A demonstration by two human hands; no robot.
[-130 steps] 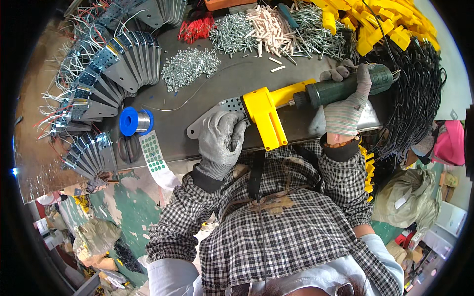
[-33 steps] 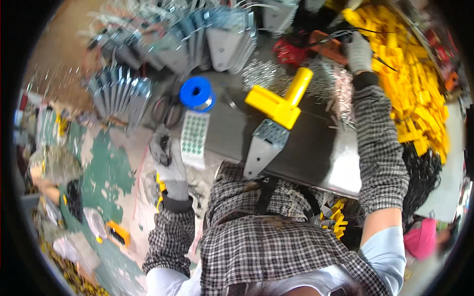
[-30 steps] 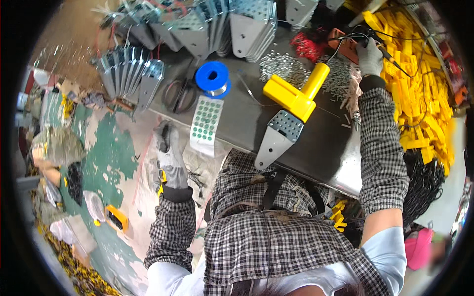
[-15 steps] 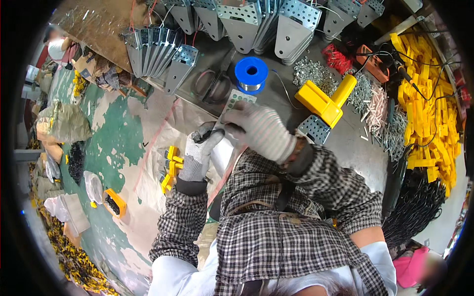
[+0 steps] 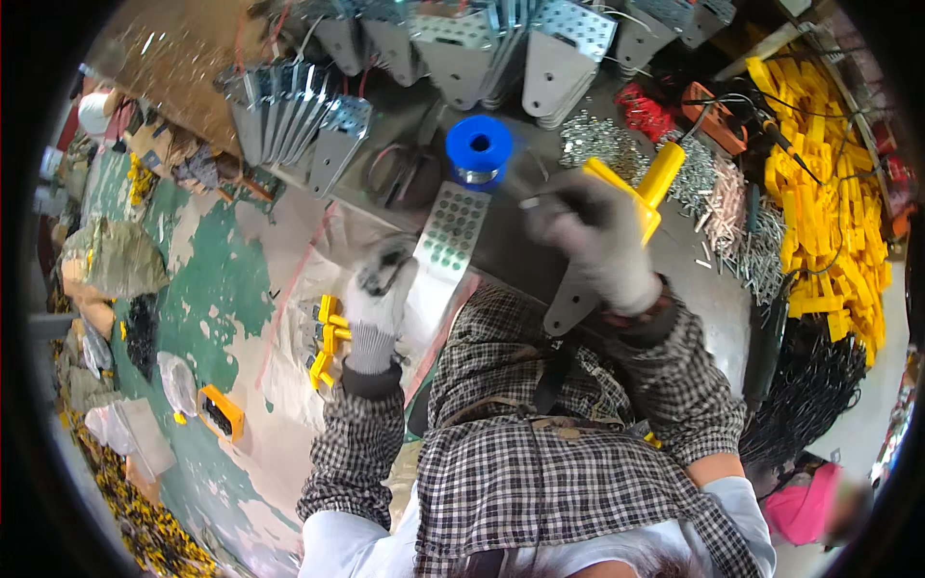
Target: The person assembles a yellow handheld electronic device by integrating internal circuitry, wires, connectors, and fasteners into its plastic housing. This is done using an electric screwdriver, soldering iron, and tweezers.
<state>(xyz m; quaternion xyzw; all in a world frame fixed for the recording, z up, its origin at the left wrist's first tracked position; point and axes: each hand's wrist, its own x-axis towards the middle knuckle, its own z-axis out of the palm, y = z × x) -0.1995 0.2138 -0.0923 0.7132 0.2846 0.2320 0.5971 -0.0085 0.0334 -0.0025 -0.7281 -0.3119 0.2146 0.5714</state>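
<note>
A long sheet of green round stickers [image 5: 453, 229] lies over the bench edge, its plain white end toward me. My left hand [image 5: 381, 289], in a grey glove with dark fingertips, is at the sheet's left edge with its fingers curled in; blur hides what is between them. To the right, my right hand [image 5: 599, 246] is smeared by motion, and its finger position cannot be read. It passes over a grey metal bracket [image 5: 570, 306] and hides part of a yellow plastic housing with a handle [image 5: 662, 178]. A blue spool of wire [image 5: 479, 149] stands beyond the sheet.
Stacked metal brackets [image 5: 462, 67] line the far side. Scissors [image 5: 405, 173] lie left of the spool. Small screws [image 5: 602, 144], pink plugs [image 5: 725, 202] and a heap of yellow parts [image 5: 829, 212] are at right. Yellow clamp-like pieces [image 5: 328, 342] sit at left.
My right hand has left the sticker sheet and moved right, to the yellow housing and metal bracket. More of the sheet now shows. My left hand has shifted slightly left and stays beside it.
</note>
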